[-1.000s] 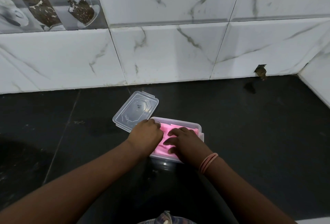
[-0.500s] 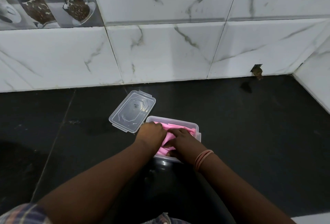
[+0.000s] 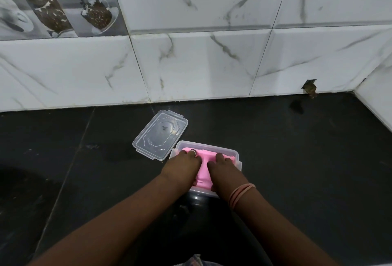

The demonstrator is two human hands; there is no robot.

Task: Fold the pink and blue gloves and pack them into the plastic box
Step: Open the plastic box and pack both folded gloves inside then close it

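Both hands press pink glove (image 3: pixel 204 169); lid (image 3: pixel 160 134) beside box (image 3: pixel 238 158).

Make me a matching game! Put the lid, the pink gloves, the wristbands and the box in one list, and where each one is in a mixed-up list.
Things:
1. clear lid
2. pink gloves
3. plastic box
4. wristbands

Places:
A. on the right arm, just behind the right hand
B. inside the box, under both hands
C. lying off the box, on the dark counter at its far left corner
D. on the counter, right in front of the person

Pairs: 1-C, 2-B, 3-D, 4-A. The left hand presses down too.
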